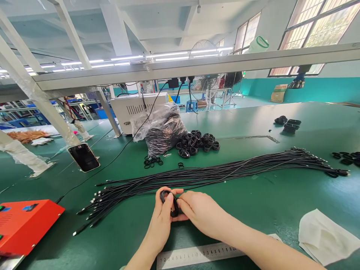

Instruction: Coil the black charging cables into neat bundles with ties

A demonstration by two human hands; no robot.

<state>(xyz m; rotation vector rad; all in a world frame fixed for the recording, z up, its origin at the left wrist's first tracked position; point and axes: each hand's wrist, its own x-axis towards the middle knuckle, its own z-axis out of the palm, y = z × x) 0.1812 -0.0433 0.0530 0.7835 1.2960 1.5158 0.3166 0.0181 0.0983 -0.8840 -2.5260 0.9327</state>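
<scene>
A black cable wound into a small coil [174, 208] is between my two hands, just in front of a long bundle. My left hand [163, 210] is closed around the coil, thumb across it. From the right, my right hand [197, 208] pinches the coil's side; its fingertips are partly hidden. Behind my hands, a bundle of straight black cables [213, 174] stretches across the green table, silvery plugs at its ends. A steel ruler [197, 257] lies near the front edge, partly beneath my right forearm.
Coiled cables [197, 142] are heaped beside a clear plastic bag [164, 129]. Small black loops [152, 161] lie in front. A red box [28, 225] stands left, a phone [83, 157] leans by a post, and a white cloth [327, 236] lies right. A metal beam [197, 66] crosses above.
</scene>
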